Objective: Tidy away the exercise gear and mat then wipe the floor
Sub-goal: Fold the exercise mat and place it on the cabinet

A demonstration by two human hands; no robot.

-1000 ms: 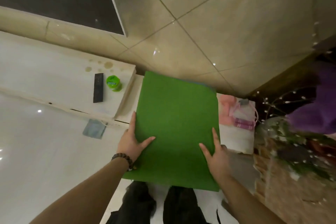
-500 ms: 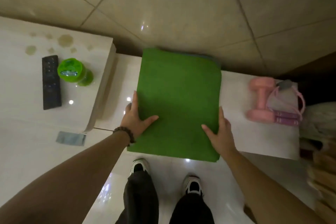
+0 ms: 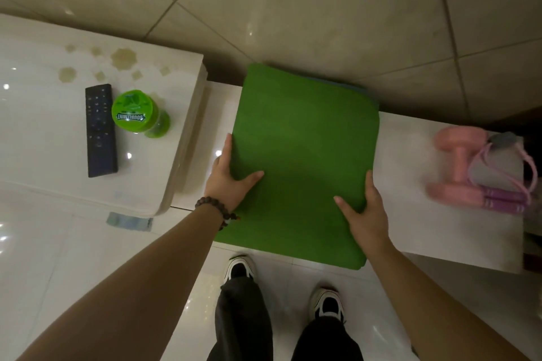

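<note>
On the far left you see a remote (image 3: 100, 130) & a green tub (image 3: 135, 113). Your left hand (image 3: 231, 182) and right hand (image 3: 365, 212) grip the folded green mat (image 3: 305, 141) by its sides on the low shelf (image 3: 410, 214). Right: pink dumbbell (image 3: 460, 161) w/ jump rope (image 3: 498, 199).

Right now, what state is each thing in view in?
Mat: folded, flat on the low shelf, near edge overhanging.
Left hand: grips the mat's left edge.
Right hand: grips the mat's right edge.
Dumbbell: lying on the shelf.
Jump rope: bundled beside the dumbbell.
Green tub: upright, lid on.
Remote: lying flat.
</note>
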